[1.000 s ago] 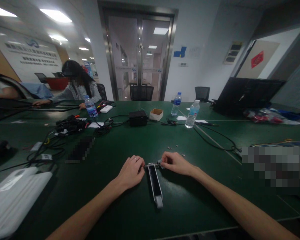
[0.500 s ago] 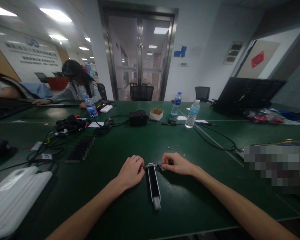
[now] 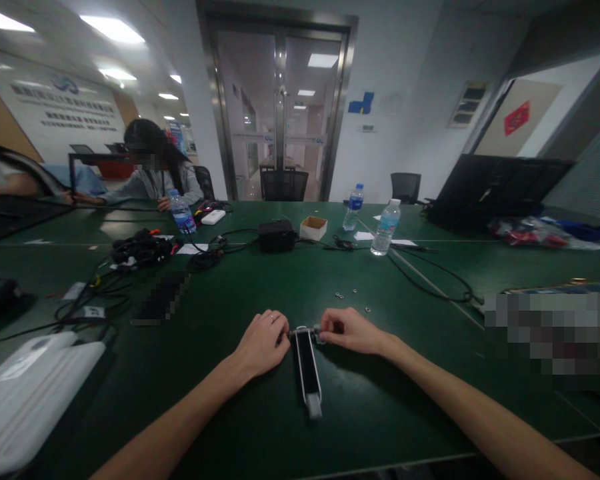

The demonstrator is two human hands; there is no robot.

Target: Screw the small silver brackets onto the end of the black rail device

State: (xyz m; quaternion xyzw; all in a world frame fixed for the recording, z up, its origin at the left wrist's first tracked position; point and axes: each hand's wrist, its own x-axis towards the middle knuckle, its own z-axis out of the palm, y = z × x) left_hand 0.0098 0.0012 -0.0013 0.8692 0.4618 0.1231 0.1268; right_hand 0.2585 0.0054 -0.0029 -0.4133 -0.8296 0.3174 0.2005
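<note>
A long narrow piece [image 3: 307, 367] with a white rim, a black face and a pale grey near end lies on the green table [image 3: 220, 427]. A thin metal crossbar [image 3: 304, 331] runs across its far end. My left hand [image 3: 263, 341], a ring on one finger, is closed at the left end of that crossbar, which its fingertips partly hide. On the opposite side my right hand [image 3: 353, 330] pinches a small grey metal part [image 3: 319, 335] against the bar's right end. Several small nuts [image 3: 367, 309] lie loose beyond my right hand.
Two water bottles [image 3: 385, 228] stand ahead on the right, another bottle [image 3: 182, 212] on the left. Between them are a small open box [image 3: 313, 229] and a black box [image 3: 277, 236] with cables. White cases [image 3: 35, 393] lie at left. A person [image 3: 155, 167] sits across the table.
My right hand has shifted slightly left, bringing the small metal part closer to the long piece. My left hand stays put. The person across has raised a dark frame.
</note>
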